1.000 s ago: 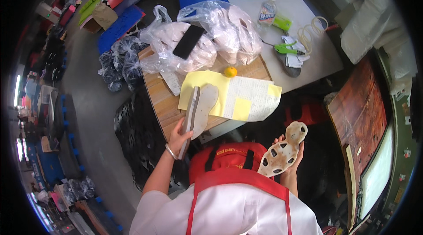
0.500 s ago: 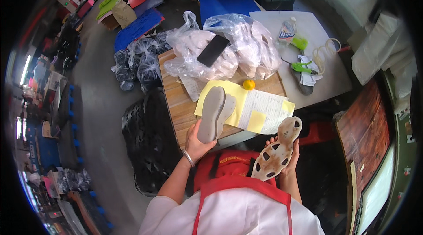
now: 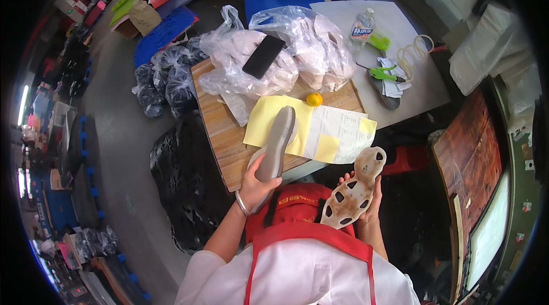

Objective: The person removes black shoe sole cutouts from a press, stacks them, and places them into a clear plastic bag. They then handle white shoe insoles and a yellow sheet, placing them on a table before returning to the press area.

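My left hand is wrapped round the heel end of a grey shoe sole. The sole is tipped on its side, showing its edge, over the table's near side. A second, paler sole shows partly behind it. In my right hand is an off-white sole piece with several dark oval holes and brown stains; fingers grip it from both sides. A yellow sheet and a printed white sheet lie on the wooden table just beyond my hands.
An orange fruit sits by the papers. Behind are plastic bags of pale pieces with a black phone on top. Right, a grey board bears a bottle, a green air gun and a dark sole.
My left hand has turned the grey sole from face-up to edge-on and drawn it slightly nearer. The right hand keeps its hold on the holed sole. The view has shifted slightly.
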